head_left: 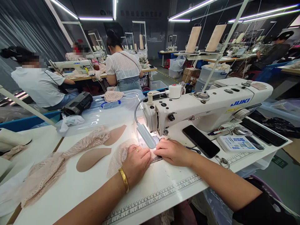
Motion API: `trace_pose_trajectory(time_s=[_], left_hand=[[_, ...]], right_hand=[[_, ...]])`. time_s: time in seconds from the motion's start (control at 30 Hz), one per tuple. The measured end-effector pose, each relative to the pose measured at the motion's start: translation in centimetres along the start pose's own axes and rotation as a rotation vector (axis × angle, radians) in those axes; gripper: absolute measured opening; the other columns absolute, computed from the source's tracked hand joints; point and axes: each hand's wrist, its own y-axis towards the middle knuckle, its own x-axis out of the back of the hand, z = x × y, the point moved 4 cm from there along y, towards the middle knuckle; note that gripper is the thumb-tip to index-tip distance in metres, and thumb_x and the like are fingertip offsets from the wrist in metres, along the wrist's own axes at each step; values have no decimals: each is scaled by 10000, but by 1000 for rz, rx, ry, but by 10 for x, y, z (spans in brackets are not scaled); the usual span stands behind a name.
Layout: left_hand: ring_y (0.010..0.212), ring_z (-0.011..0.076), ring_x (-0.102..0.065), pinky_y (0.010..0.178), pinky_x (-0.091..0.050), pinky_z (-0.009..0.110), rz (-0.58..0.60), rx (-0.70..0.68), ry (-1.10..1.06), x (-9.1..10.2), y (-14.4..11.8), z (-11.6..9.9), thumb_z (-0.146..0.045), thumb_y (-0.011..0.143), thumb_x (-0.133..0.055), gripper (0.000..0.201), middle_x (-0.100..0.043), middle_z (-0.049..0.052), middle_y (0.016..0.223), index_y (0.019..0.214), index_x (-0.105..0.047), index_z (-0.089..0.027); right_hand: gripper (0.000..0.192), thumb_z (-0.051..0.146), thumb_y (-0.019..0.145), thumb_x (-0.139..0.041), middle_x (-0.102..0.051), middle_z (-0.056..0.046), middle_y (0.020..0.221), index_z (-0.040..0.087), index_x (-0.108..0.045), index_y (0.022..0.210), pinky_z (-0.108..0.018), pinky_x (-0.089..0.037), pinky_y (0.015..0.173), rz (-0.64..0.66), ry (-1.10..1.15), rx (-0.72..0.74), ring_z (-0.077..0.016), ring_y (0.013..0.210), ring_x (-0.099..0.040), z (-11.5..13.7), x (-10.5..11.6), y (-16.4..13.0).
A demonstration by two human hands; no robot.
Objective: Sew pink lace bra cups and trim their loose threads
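Observation:
My left hand point(136, 162), with a gold bangle and a ring, presses flat on a piece of pale pink lace fabric point(116, 157) just left of the needle of a white Juki sewing machine point(206, 104). Fingers together, my right hand point(173, 152) lies on the fabric right in front of the needle area. A small grey lamp point(146, 136) lights the spot between both hands. The needle and the fabric under it are hidden by my hands.
Two beige curved pads point(92, 158) point(115, 135) and a strip of lace point(56, 162) lie to the left on the white table point(93, 184). A black phone point(200, 141), a control panel point(236, 143) and printed rulers point(159, 197) are nearby. Other people sew at tables behind.

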Motion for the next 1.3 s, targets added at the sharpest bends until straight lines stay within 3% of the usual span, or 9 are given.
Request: trace_pose_trajectory(time_s=[0.27, 0.77, 0.93, 1.3], left_hand=[[798, 194, -602, 975, -281, 443, -7, -40, -9, -1, 4, 9, -200, 1036, -451, 227, -767, 6, 932, 1027, -676, -227], [940, 254, -642, 977, -302, 493, 111, -61, -85, -9, 26, 43, -245, 1034, -444, 303, -756, 53, 952, 919, -722, -222], [887, 236, -636, 981, -305, 478, 78, -74, -121, -12, 26, 48, -276, 1041, -435, 319, -737, 31, 878, 882, -708, -233], [971, 251, -637, 1016, -257, 476, 55, -84, -165, -14, 26, 51, -268, 1031, -462, 289, -740, 29, 876, 888, -712, -231]], right_hand=[[262, 41, 919, -492, -647, -49, 913, 224, -662, 999, -288, -422, 705, 2, -29, -33, -189, 836, -529, -1, -2, -1], [281, -17, 788, -507, -626, -34, 881, 201, -625, 922, -284, -309, 587, -30, -101, -163, -181, 769, -468, -7, -5, 3], [263, -24, 771, -489, -610, -30, 868, 199, -592, 866, -288, -289, 579, -30, -111, -166, -174, 734, -435, -7, -5, 4], [210, -10, 794, -492, -579, -27, 849, 193, -543, 813, -290, -280, 585, -61, -117, -167, -168, 713, -398, -6, -6, 3]])
